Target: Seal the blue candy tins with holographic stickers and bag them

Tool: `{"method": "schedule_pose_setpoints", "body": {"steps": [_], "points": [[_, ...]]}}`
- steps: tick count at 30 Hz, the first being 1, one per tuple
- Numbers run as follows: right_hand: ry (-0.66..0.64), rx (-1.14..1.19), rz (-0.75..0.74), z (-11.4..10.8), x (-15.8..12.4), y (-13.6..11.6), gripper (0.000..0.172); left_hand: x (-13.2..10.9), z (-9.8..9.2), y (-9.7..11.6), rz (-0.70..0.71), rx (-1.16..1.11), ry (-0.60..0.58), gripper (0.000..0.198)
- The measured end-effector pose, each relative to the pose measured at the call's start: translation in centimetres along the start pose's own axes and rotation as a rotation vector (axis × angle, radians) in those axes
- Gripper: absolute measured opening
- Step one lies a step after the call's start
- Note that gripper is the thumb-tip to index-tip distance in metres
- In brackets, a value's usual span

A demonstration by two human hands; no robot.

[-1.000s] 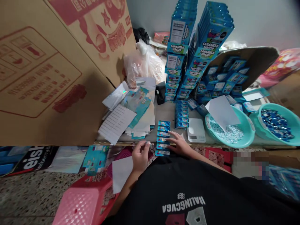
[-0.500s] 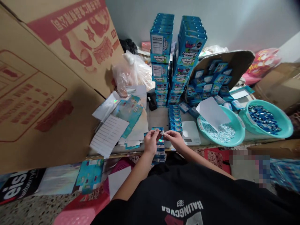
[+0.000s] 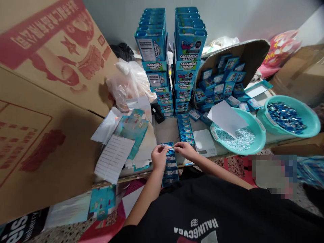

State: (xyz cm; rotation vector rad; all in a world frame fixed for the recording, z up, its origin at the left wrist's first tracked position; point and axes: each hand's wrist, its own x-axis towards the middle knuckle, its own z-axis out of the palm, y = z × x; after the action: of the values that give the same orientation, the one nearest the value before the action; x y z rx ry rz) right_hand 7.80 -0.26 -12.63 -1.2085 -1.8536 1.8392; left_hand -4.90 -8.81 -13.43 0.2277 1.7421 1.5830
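At the table's front edge, the fingertips of my left hand (image 3: 159, 156) and my right hand (image 3: 186, 150) meet. Both are closed in a pinch on a small, thin, pale piece between them, too small to name. Just below it, a row of small blue boxes (image 3: 170, 170) runs toward my body. Beyond my right hand lies another row of small blue boxes (image 3: 186, 131). A white kitchen scale (image 3: 211, 145) rests to the right of that row.
Tall stacks of blue candy boxes (image 3: 187, 45) stand at the back. Rightward are a turquoise basin of pale candies (image 3: 246, 143) and another of blue wrapped candies (image 3: 285, 116). Printed sheets (image 3: 115, 155) lie left, beside a large cardboard box (image 3: 60, 91).
My view has shifted, so most of the table appears further left. Both hands remain pinched together, and the piece between their fingertips has turned.
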Motion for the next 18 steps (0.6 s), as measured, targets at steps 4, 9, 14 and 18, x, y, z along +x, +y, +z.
{"method": "schedule_pose_setpoints", "body": {"steps": [4,9,14,18], "points": [[-0.044,0.006,-0.017,-0.2,0.1,0.0,0.034,-0.3,0.4,0.6,-0.046,-0.059,-0.018,0.031],[-0.015,-0.075,-0.056,0.1,0.2,-0.3,0.034,-0.4,0.4,0.6,-0.136,-0.152,0.025,0.037],[-0.006,-0.166,-0.145,0.2,-0.3,-1.9,0.025,-0.6,0.1,0.2,-0.196,-0.269,0.066,0.041],[0.016,-0.454,-0.452,0.1,-1.5,-3.5,0.019,-0.4,0.0,0.6,-0.259,-0.378,-0.043,0.048]]}}
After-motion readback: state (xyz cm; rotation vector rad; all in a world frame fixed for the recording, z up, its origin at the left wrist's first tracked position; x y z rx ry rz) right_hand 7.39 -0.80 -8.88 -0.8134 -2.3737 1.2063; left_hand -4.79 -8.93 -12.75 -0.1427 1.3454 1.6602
